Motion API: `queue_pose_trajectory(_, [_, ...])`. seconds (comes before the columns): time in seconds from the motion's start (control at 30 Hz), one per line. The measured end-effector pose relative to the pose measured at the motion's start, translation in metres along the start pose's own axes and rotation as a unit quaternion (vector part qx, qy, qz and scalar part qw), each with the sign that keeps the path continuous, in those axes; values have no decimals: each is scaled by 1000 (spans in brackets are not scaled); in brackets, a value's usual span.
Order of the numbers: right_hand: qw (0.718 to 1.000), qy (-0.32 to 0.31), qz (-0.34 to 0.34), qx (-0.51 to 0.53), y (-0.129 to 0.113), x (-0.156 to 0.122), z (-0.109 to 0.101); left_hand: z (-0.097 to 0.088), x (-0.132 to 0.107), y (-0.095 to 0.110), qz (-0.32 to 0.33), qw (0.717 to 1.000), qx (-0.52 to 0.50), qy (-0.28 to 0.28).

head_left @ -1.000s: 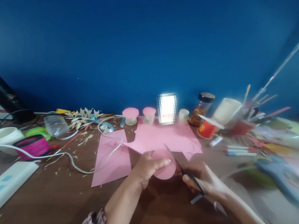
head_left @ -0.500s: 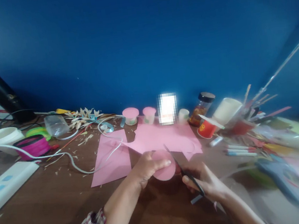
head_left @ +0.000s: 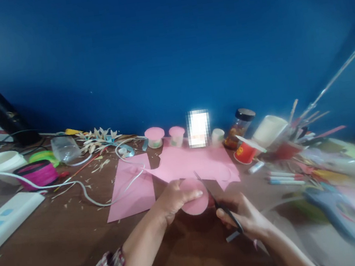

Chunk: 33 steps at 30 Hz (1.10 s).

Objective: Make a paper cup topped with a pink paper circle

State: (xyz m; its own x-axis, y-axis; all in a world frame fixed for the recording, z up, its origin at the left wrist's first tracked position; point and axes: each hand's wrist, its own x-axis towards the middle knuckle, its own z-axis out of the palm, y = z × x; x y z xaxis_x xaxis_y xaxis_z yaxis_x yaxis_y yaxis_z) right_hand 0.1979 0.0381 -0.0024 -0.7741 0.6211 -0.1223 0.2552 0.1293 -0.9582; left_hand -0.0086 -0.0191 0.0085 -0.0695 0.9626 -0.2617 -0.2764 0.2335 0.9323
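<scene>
My left hand (head_left: 173, 200) pinches a round pink paper piece (head_left: 195, 201) just above the brown table (head_left: 49, 254). My right hand (head_left: 244, 216) is wrapped round the handles of dark scissors (head_left: 221, 205), whose blades point up and left along the right edge of the round piece. Behind my hands lie two larger pink paper sheets (head_left: 182, 167) with curved cut-outs.
Two pink-lidded cups (head_left: 155, 137), a dark-lidded jar (head_left: 239, 129), a red cup (head_left: 244, 154) and markers (head_left: 284, 178) stand at the back and right. A magenta ribbon spool (head_left: 37, 173), a white cable (head_left: 83, 189), dried flowers (head_left: 100, 139) and a white device (head_left: 5, 216) lie left. A blue wall rises behind.
</scene>
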Motion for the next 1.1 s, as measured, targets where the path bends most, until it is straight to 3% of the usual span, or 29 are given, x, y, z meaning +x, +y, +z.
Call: queue_pose_trajectory(1.1, [999, -13, -16, -36, -9, -2, -2, -5, 1, 2, -14, 1000, 5, -4])
